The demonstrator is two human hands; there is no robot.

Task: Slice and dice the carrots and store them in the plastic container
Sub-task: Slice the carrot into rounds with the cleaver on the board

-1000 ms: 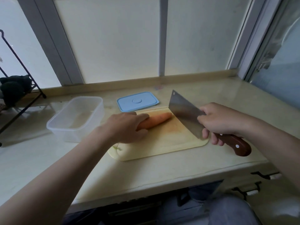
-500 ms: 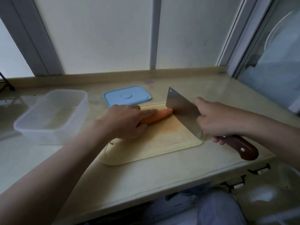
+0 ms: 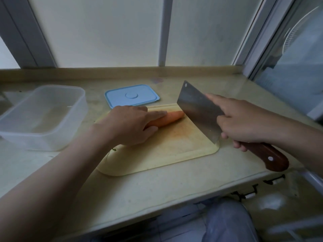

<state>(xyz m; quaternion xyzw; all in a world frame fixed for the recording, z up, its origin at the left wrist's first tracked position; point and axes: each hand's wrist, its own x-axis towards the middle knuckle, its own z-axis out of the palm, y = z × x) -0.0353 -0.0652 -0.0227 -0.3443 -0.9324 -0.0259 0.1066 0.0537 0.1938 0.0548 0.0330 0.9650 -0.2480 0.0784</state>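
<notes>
A pale beige stone countertop (image 3: pixel 157 189) with a glossy, faintly stained surface fills the middle. Along its back edge runs a low tan raised lip (image 3: pixel 104 72). Above that lip stand frosted white window panes (image 3: pixel 104 32), split by a grey upright frame bar (image 3: pixel 165 30). Off the countertop's right end is a clear glass panel (image 3: pixel 297 75), with a round white fan grille (image 3: pixel 297 35) showing through it. Below the countertop's front edge hang two small black handles (image 3: pixel 248 193).
</notes>
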